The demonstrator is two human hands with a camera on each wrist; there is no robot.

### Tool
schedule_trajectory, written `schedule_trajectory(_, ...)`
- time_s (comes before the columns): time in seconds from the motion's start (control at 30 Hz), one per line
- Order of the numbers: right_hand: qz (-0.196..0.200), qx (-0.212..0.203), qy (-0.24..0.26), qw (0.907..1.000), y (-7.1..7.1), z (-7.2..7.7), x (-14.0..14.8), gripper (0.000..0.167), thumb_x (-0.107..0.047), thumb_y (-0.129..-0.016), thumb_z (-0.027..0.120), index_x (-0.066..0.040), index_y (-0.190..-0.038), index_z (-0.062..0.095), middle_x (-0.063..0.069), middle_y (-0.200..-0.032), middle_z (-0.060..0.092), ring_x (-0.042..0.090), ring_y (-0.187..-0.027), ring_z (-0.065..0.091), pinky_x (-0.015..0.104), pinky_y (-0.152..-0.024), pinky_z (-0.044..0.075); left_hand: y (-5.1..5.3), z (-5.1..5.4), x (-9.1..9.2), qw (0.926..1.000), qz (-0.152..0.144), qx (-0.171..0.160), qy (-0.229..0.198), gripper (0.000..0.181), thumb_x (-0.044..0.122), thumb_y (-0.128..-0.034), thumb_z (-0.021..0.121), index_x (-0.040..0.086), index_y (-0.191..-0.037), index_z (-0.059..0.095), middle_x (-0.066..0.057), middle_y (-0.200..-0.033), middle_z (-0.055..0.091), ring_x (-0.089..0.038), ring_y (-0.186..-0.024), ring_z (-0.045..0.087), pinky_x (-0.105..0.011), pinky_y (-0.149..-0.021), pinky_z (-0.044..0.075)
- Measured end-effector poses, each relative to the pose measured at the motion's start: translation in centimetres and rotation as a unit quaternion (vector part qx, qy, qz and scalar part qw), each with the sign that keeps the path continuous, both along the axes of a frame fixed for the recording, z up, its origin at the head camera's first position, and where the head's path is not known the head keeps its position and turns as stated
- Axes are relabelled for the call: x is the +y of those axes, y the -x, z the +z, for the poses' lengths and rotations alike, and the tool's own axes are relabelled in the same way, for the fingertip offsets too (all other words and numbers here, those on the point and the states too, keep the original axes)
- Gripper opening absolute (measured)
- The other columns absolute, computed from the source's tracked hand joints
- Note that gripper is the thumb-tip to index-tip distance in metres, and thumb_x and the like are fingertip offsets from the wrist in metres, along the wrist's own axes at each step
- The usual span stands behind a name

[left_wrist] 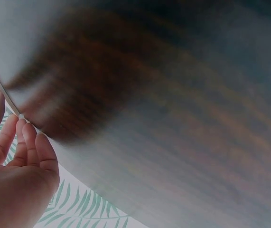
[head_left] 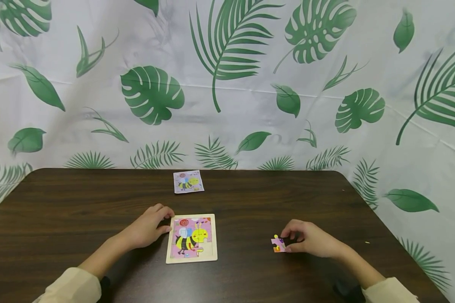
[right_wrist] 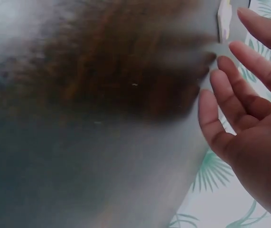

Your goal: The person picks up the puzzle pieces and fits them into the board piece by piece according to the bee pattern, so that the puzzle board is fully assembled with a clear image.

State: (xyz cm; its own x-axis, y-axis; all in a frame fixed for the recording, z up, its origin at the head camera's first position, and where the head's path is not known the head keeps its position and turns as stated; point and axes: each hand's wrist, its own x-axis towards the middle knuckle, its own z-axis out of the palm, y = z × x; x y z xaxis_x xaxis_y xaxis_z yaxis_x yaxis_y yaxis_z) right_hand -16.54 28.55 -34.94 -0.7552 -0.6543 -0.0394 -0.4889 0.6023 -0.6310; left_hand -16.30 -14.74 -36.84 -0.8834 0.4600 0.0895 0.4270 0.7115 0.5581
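Note:
A square wooden bee puzzle [head_left: 191, 239] lies on the table, its lower right part showing bare wood. My left hand [head_left: 149, 225] rests against the frame's left side, index finger by the top left corner and thumb on the left edge. In the left wrist view, the relaxed fingers of that hand [left_wrist: 23, 166] touch the thin frame edge [left_wrist: 7, 100]. To the right, my right hand [head_left: 312, 240] pinches a pink, yellow and black puzzle piece [head_left: 278, 244] at its right edge. The right wrist view shows the piece [right_wrist: 224, 21] nearly edge-on beside the thumb and index finger.
A printed bee picture sheet [head_left: 188, 182] lies behind the puzzle near the far edge of the dark wooden table [head_left: 246, 202]. A white cloth with green leaves [head_left: 246, 109] hangs behind. A tiny pale speck [head_left: 367, 242] lies right of the right hand.

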Motion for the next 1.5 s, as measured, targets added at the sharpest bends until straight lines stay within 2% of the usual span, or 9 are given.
schedule_trajectory(0.17,0.015,0.047,-0.011,0.9987,-0.5,-0.5,-0.2,0.024,-0.028,-0.079,0.072,-0.015,-0.096,0.061,-0.005,-0.096,0.054,0.01,-0.08,0.049,0.028,-0.068,0.046,0.1,-0.1,0.0,1.0,0.0,0.003,0.003,0.021,0.006,-0.0831,0.065,0.002,-0.102,0.056,-0.006,-0.096,0.05,-0.024,-0.09,0.048,-0.043,-0.08,0.042)
schedule_trajectory(0.33,0.021,0.066,-0.014,0.9975,-0.6,-0.8,-0.3,0.023,-0.023,-0.079,0.073,-0.015,-0.097,0.061,-0.005,-0.097,0.052,0.008,-0.078,0.048,0.027,-0.066,0.045,0.1,-0.2,0.0,1.0,0.0,0.005,0.004,0.022,0.006,-0.0828,0.066,0.003,-0.102,0.056,-0.005,-0.095,0.05,-0.024,-0.089,0.048,-0.043,-0.08,0.042)
schedule_trajectory(0.8,0.037,0.1,-0.012,0.9943,-0.6,-1.2,-0.5,0.024,-0.009,-0.075,0.073,-0.016,-0.093,0.058,-0.008,-0.094,0.05,0.008,-0.077,0.048,0.024,-0.066,0.043,0.1,-0.3,0.0,1.0,-0.007,0.005,0.001,0.022,0.007,-0.0833,0.065,0.002,-0.102,0.055,-0.005,-0.095,0.049,-0.022,-0.088,0.048,-0.043,-0.079,0.042)
schedule_trajectory(1.5,0.036,0.131,-0.018,0.9905,-0.4,-1.6,-0.5,0.03,-0.006,-0.069,0.073,-0.015,-0.089,0.052,-0.007,-0.086,0.048,0.008,-0.075,0.046,0.02,-0.065,0.042,0.1,0.0,0.0,1.0,-0.002,-0.004,0.0,0.023,0.007,-0.0825,0.066,0.001,-0.102,0.055,-0.006,-0.095,0.05,-0.023,-0.089,0.048,-0.043,-0.081,0.042)
